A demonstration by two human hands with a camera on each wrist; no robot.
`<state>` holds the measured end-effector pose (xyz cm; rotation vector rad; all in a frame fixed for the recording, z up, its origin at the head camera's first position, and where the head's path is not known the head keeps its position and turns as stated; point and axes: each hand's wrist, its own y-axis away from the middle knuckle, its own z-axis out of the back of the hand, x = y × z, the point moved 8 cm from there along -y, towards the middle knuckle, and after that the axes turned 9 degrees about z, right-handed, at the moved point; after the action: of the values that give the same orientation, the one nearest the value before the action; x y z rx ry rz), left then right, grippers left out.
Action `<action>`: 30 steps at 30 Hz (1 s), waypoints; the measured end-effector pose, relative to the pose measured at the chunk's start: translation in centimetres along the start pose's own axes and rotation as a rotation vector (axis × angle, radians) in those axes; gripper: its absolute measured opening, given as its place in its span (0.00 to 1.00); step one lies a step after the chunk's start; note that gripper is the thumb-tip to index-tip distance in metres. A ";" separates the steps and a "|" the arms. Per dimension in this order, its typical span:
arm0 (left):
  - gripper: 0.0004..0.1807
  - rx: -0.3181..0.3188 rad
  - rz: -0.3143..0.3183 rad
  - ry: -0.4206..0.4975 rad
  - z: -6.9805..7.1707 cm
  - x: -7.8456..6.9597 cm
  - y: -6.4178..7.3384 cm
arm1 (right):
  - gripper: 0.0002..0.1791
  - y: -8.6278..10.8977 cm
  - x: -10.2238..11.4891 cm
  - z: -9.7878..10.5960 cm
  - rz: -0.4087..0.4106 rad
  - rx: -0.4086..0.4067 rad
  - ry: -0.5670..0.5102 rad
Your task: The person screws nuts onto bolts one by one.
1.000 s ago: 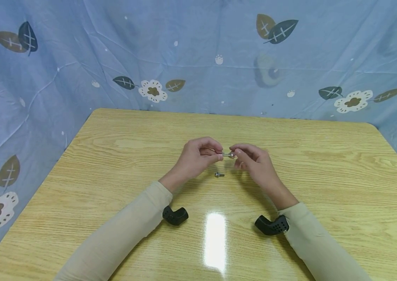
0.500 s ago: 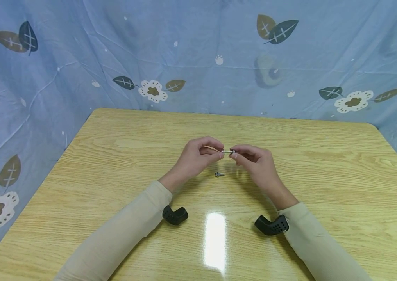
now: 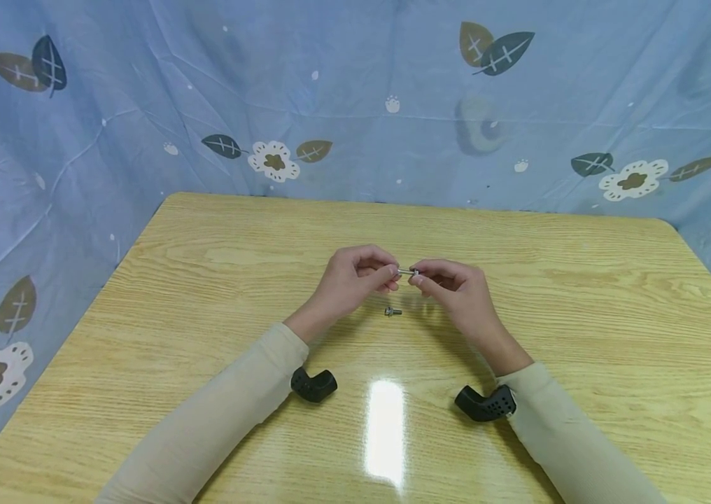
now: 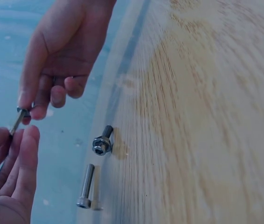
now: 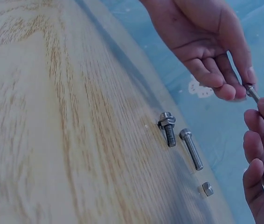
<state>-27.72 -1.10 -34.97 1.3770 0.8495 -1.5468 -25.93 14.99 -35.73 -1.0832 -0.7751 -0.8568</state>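
My left hand (image 3: 355, 276) and right hand (image 3: 459, 290) meet above the table's middle. Between their fingertips lies a slim metal bolt (image 3: 406, 271), roughly level. The left thumb and fingers pinch its left end. At its right end, the right thumb and fingers hold a wider piece (image 4: 24, 112), too small to tell as head or nut. On the table below are a short bolt with a nut on it (image 5: 168, 128), a longer socket-head bolt (image 5: 191, 149) and a loose hex nut (image 5: 207, 188). In the head view only the short bolt shows.
The wooden table (image 3: 255, 231) reaches back to a blue patterned cloth (image 3: 355, 84) hanging behind and to the left. Black wrist mounts (image 3: 314, 386) sit at both sleeves. A bright reflection lies on the tabletop near the front.
My right fingers have closed in around the bolt's right end. The left thumb has slid upward along its end, and lower left fingers now show. The short bolt on the table stays put.
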 end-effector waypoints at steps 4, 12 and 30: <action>0.10 -0.008 -0.014 0.001 0.1 -0.1 0.0 | 0.14 0.0 -0.1 0.0 -0.016 0.002 0.004; 0.07 -0.016 -0.012 -0.025 0.1 -0.1 0.0 | 0.14 0.1 0.1 -0.1 0.011 -0.003 -0.004; 0.09 -0.032 -0.036 -0.135 0.2 -0.1 0.1 | 0.14 0.1 0.1 0.1 -0.018 -0.021 -0.027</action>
<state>-27.71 -1.27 -34.80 1.2257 0.8164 -1.6266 -25.76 15.05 -35.66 -1.1098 -0.8011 -0.8682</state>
